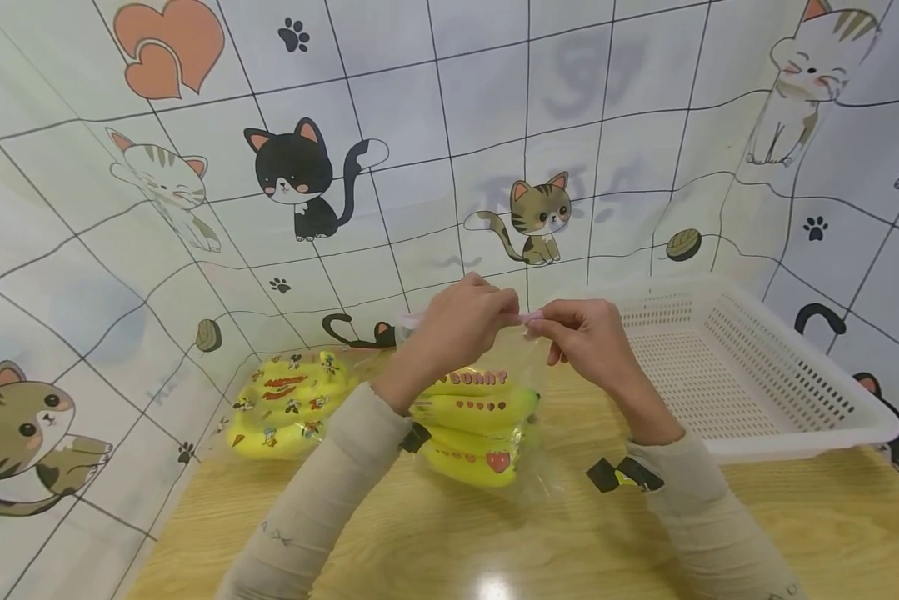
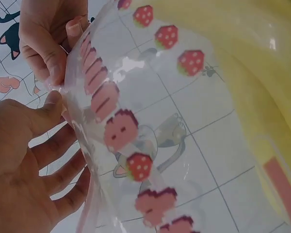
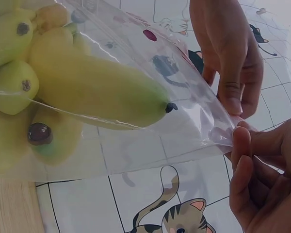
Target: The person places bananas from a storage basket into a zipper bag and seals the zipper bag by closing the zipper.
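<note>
A clear zip bag [image 1: 539,467] with pink lettering and strawberry prints stands on the table, its top drawn up. Yellow bananas [image 3: 102,90] fill its lower part, their dark tips visible through the plastic. My left hand [image 1: 467,321] pinches the bag's pink top edge between thumb and index finger. Close beside it, my right hand [image 1: 587,337] pinches the right-hand corner of that edge. In the left wrist view, the thumb of my left hand [image 2: 19,150] presses the edge while the other fingers lie behind the plastic. The right wrist view shows both hands' fingertips nearly meeting at the corner.
Left of the bag, a second clear printed bag [image 1: 292,408] with yellow contents lies on the wooden table [image 1: 434,550]. A white perforated basket [image 1: 794,446] occupies the right side. Behind everything rises a white sheet [image 1: 419,108] with a grid and cartoon cats.
</note>
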Action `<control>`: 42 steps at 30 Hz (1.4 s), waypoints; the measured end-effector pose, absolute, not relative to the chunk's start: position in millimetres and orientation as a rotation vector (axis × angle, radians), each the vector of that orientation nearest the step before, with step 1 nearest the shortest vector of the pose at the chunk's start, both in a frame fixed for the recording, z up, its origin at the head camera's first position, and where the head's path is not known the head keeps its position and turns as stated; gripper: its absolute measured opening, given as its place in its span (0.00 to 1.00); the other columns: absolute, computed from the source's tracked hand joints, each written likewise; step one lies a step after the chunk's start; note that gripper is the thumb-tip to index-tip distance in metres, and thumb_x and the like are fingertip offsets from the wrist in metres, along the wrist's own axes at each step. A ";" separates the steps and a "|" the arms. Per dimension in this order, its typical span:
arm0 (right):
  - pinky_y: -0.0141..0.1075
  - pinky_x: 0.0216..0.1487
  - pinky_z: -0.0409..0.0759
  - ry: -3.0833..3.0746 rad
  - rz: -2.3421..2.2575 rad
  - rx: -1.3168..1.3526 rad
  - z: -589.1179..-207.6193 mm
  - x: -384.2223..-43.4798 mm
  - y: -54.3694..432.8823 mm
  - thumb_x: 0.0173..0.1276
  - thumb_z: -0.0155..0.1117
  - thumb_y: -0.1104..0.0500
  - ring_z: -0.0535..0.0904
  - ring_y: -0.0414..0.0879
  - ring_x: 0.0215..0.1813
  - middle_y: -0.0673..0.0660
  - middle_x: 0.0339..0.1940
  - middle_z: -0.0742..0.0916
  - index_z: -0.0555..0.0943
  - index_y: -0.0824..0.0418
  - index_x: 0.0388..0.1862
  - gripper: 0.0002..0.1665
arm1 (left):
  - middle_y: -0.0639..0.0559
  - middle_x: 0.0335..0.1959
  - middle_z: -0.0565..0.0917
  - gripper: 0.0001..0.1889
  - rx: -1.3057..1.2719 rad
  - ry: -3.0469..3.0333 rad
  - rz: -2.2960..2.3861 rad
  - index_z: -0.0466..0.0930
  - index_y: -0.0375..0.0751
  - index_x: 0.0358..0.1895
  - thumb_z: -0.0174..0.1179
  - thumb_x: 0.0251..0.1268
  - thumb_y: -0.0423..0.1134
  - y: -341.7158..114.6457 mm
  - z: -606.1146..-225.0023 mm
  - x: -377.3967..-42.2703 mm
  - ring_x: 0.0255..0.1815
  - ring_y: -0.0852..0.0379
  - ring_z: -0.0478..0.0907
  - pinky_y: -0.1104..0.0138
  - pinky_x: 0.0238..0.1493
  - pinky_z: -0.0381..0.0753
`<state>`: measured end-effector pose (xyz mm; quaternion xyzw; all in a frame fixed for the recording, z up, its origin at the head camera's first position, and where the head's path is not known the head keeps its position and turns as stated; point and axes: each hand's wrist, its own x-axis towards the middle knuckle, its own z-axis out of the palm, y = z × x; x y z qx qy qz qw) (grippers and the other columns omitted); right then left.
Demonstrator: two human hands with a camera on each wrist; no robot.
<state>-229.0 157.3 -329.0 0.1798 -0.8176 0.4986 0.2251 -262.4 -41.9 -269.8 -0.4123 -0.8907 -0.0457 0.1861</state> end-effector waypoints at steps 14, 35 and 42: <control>0.31 0.17 0.73 -2.238 1.415 0.451 -326.3 -229.0 168.5 0.72 0.69 0.61 0.81 0.50 0.18 0.64 0.31 0.91 0.90 0.66 0.40 0.08 | 0.56 0.40 0.89 0.09 -1.124 -2.543 -0.113 0.87 0.50 0.45 0.58 0.79 0.46 -72.5 -273.2 -273.4 0.54 0.50 0.79 0.60 0.49 0.82; 0.31 0.18 0.74 -2.258 1.395 0.385 -325.0 -230.0 179.2 0.72 0.69 0.62 0.78 0.45 0.18 0.65 0.33 0.91 0.90 0.68 0.41 0.08 | 0.53 0.41 0.89 0.07 -1.070 -2.610 -0.176 0.87 0.47 0.44 0.61 0.76 0.43 -122.3 -282.9 -287.5 0.50 0.47 0.80 0.57 0.48 0.83; 0.30 0.18 0.70 -2.262 1.369 0.365 -323.6 -231.0 182.3 0.72 0.69 0.62 0.77 0.48 0.17 0.63 0.29 0.90 0.90 0.66 0.39 0.08 | 0.54 0.42 0.89 0.07 -1.020 -2.677 -0.163 0.87 0.48 0.44 0.60 0.77 0.43 -139.1 -282.0 -289.8 0.52 0.48 0.80 0.56 0.49 0.83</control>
